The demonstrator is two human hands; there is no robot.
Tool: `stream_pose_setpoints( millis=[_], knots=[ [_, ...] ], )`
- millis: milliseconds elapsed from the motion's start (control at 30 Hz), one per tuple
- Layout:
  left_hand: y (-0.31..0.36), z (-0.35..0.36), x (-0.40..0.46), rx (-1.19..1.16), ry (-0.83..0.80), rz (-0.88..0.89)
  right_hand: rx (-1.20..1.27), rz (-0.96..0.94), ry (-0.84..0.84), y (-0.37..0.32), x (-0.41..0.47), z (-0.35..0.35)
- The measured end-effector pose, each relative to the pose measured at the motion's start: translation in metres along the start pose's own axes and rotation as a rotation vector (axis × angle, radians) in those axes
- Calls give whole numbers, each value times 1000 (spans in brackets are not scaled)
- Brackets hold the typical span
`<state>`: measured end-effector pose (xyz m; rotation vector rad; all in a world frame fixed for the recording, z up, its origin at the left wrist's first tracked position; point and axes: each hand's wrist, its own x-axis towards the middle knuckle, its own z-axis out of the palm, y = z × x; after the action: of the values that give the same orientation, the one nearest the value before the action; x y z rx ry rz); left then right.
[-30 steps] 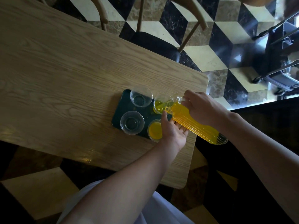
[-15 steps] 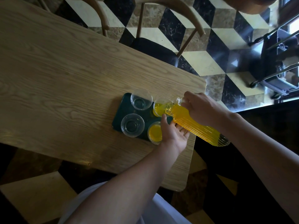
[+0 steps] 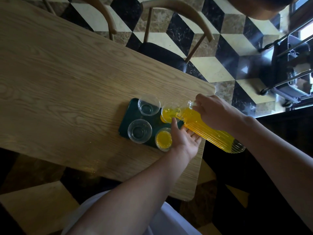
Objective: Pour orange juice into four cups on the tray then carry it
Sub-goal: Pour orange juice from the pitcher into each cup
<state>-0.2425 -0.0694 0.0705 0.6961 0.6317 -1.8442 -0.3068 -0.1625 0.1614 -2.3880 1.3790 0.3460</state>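
Note:
A dark green tray (image 3: 131, 112) lies near the right end of the wooden table (image 3: 67, 73). Four clear cups stand on it. The near right cup (image 3: 163, 139) holds orange juice. The far right cup (image 3: 168, 112) is partly filled, and juice runs into it from a ribbed glass bottle (image 3: 211, 131) tilted over its rim. My right hand (image 3: 218, 112) grips the bottle near its neck. My left hand (image 3: 184, 138) lies under the bottle, fingers straight, supporting it beside the tray's right edge. The far left cup (image 3: 149, 104) and the near left cup (image 3: 139, 131) are empty.
Two wooden chairs, one with a dark seat (image 3: 162, 51), stand beyond the table's far edge on a checkered floor (image 3: 225, 68). A metal cart (image 3: 291, 70) sits at the far right. The table's right edge (image 3: 201, 158) runs close to the tray.
The far right cup holds more juice than before. Both hands and the bottle keep nearly the same pose; the view has shifted slightly.

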Motion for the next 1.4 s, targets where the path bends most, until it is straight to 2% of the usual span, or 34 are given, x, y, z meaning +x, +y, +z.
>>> stream_pose_setpoints(
  millis=[667, 867, 1000, 1167, 1400],
  knots=[
    [9, 18, -21, 5, 27, 22, 42, -15, 128, 2, -12, -18],
    [23, 18, -25, 148, 78, 73, 178, 45, 262, 3, -24, -12],
    [26, 12, -30, 263, 47, 89, 284, 64, 397, -4, -42, -3],
    [26, -1, -47, 375, 31, 73, 393, 98, 476, -13, -71, 7],
    [20, -21, -76, 531, 223, 207, 453, 119, 471, -44, -93, 36]
  ],
)
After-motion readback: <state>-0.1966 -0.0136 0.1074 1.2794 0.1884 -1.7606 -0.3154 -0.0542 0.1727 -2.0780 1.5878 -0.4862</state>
